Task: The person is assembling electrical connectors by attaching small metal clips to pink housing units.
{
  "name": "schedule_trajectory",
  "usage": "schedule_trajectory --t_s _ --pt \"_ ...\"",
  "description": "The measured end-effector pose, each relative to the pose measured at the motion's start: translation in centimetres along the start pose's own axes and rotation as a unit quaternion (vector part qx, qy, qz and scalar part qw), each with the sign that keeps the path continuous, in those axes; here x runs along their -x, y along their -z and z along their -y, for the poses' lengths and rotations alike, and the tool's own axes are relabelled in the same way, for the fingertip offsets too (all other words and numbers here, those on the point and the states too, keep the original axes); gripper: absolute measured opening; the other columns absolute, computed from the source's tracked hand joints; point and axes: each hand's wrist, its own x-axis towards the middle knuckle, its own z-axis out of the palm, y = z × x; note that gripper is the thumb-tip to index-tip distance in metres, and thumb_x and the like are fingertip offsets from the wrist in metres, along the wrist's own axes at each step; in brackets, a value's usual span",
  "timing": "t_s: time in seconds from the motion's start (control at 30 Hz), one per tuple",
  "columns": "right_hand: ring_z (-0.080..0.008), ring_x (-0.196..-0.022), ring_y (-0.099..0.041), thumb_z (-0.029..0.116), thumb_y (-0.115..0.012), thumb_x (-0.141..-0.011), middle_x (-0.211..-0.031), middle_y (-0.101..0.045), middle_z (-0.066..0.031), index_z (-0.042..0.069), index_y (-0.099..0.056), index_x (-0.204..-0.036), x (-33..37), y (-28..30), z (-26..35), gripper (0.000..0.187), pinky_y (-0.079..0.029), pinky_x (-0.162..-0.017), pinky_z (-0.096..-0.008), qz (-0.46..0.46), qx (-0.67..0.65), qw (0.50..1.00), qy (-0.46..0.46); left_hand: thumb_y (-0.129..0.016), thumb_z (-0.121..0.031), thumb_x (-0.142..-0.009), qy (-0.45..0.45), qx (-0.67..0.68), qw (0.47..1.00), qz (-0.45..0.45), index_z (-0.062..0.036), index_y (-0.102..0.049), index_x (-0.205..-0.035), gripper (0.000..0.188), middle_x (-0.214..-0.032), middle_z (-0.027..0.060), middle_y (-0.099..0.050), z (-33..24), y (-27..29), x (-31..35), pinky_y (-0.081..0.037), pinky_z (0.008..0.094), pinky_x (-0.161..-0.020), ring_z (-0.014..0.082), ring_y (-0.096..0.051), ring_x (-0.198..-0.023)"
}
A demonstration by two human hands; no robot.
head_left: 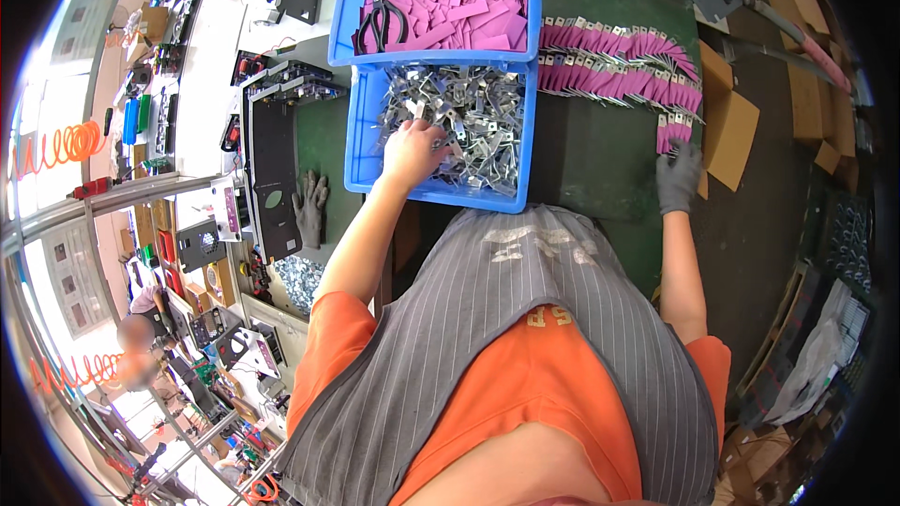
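Note:
My bare left hand point(414, 152) is down among loose bent metal brackets point(478, 122) in the near blue bin point(437, 189). Its fingers are curled in, and a bracket sticks up at the fingertips. My right hand point(679, 183), in a grey glove, is closed at the near end of a short row of brackets with pink strips point(673, 128), its fingertips on the last piece. Longer overlapping rows of pink-covered brackets point(619, 81) lie just beyond, on the dark green tabletop point(591, 164).
A far blue bin point(343, 2) holds loose pink strips point(459, 2) and black-handled scissors point(381, 21). A grey glove point(310, 209) lies left, beside a black panel point(272, 173). Cardboard flaps point(729, 136) stand past the right table edge. At far left, a person point(150, 305) is among workbenches.

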Motion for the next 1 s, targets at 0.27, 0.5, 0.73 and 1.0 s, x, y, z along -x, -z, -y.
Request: schedule_trajectory --t_s 0.27,0.5,0.73,1.0 --pt "-0.029 -0.092 -0.055 0.009 -0.062 -0.073 -0.097 -0.056 -0.0109 0.01 -0.059 -0.1 -0.2 0.4 11.9 0.027 -0.046 -0.081 -0.0379 0.041 -0.24 0.959 0.143 -0.071 -0.036 -0.072 -0.083 -0.016 0.994 0.076 -0.0158 -0.07 -0.088 0.026 -0.09 0.0069 -0.063 0.9 -0.3 0.7 -0.049 0.0399 -0.074 0.0274 -0.061 -0.087" --pt "-0.0152 -0.079 -0.056 0.011 -0.062 -0.079 -0.098 -0.057 -0.0068 0.008 -0.058 -0.11 0.7 2.6 18.8 0.032 -0.049 -0.067 -0.028 0.24 -0.418 0.851 0.209 -0.066 -0.014 -0.084 0.142 0.62 0.772 0.011 -0.0064 -0.065 -0.079 0.009 -0.066 -0.003 -0.059 -1.7 5.2 0.4 -0.036 0.0174 -0.052 0.0017 -0.048 -0.058" --pt "-0.019 -0.1 -0.056 0.038 -0.067 -0.081 -0.119 -0.053 -0.0128 0.003 -0.048 -0.125 0.8 4.0 23.0 0.059 -0.05 -0.077 -0.0319 0.267 -0.476 0.795 0.264 -0.064 -0.018 -0.087 0.106 0.791 0.601 0.032 -0.0085 -0.061 -0.079 0.013 -0.066 -0.005 -0.055 -5.7 5.5 0.4 -0.028 0.016 -0.048 0.0013 -0.041 -0.054" --pt "-0.0124 -0.087 -0.06 0.015 -0.069 -0.08 -0.096 -0.062 -0.0073 0.005 -0.047 -0.125 1.4 5.4 23.3 0.052 -0.05 -0.072 -0.0266 0.324 -0.516 0.78 0.142 -0.068 -0.019 -0.084 0.053 0.665 0.741 0.079 -0.0031 -0.065 -0.091 0.017 -0.083 0.0008 -0.064 -9.6 4.3 -1.0 -0.046 0.0223 -0.064 0.0067 -0.057 -0.071"
